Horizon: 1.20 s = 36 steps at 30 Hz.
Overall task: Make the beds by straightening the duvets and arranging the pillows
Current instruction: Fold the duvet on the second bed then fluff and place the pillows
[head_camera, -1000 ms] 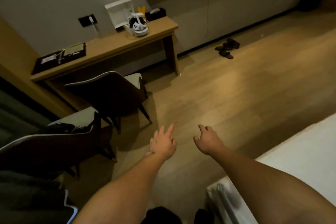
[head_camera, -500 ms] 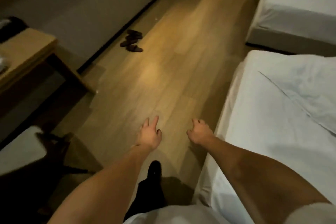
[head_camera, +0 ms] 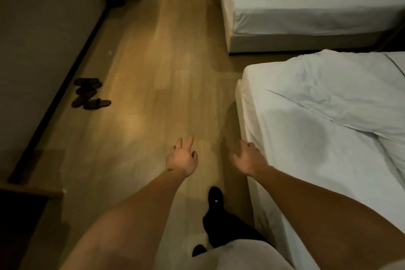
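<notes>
Swung round from the chairs & counter to face the beds now. Left hand (head_camera: 182,160) & right hand (head_camera: 248,159) hang empty over the floor, fingers loosely spread. Rumpled duvet (head_camera: 341,94) lies on the near bed (head_camera: 306,155), right beside me; next: grab its edge, pull flat.

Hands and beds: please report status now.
Left hand and right hand open, empty. Near duvet rumpled, untouched. Slippers by wall, off path.

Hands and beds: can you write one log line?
left hand: open, empty | right hand: open, beside near bed | duvet: rumpled
</notes>
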Each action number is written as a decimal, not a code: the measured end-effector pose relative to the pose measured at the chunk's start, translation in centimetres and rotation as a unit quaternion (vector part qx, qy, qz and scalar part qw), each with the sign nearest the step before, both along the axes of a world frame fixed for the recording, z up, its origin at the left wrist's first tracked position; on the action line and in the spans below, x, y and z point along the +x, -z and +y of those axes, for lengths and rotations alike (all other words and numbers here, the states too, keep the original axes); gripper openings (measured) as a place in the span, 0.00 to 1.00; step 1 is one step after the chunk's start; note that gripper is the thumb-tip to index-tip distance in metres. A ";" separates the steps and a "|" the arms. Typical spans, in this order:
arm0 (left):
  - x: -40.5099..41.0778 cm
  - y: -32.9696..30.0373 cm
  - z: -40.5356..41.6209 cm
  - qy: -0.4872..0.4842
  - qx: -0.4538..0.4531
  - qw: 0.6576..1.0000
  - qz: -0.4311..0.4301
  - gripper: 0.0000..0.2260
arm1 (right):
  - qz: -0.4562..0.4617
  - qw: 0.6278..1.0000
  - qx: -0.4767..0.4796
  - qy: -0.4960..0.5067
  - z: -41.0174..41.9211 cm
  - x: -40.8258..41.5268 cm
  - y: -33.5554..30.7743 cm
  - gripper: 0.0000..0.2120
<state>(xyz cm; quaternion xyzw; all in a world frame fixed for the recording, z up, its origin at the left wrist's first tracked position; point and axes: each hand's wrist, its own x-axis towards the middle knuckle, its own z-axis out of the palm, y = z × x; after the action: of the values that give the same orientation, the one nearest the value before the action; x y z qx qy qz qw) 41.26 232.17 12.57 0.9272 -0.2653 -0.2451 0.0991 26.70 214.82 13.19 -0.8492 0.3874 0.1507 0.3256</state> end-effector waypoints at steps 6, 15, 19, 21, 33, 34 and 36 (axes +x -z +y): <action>8.8 1.1 -9.7 0.081 0.006 0.997 -0.004 0.27 | 0.021 0.998 -0.012 0.065 -8.0 7.0 3.1 0.32; 23.6 0.7 -30.0 0.172 0.013 0.985 -0.007 0.29 | 0.009 0.988 -0.008 0.153 -26.6 20.7 2.2 0.30; 28.4 0.5 -38.3 0.217 0.004 0.976 -0.005 0.29 | 0.000 0.983 -0.020 0.180 -33.5 26.0 1.4 0.29; 30.8 0.9 -42.2 0.230 0.012 0.973 0.003 0.28 | 0.009 0.980 -0.021 0.198 -36.5 28.0 1.6 0.29; 51.6 4.2 -66.9 0.384 -0.008 0.921 0.060 0.28 | 0.021 0.904 0.008 0.428 -53.7 43.5 4.5 0.31; 53.6 4.2 -68.4 0.396 -0.017 0.915 0.071 0.28 | 0.012 0.892 0.011 0.451 -54.9 45.0 4.0 0.31; 57.1 3.8 -71.2 0.413 -0.014 0.906 0.085 0.28 | 0.002 0.873 0.024 0.488 -56.5 46.9 3.0 0.31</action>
<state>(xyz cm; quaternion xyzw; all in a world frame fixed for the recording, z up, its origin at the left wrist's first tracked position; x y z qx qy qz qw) 98.34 160.94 8.77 0.7086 -0.6188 -0.3381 0.0241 73.56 158.37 10.16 -0.5438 0.7495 -0.0162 0.3772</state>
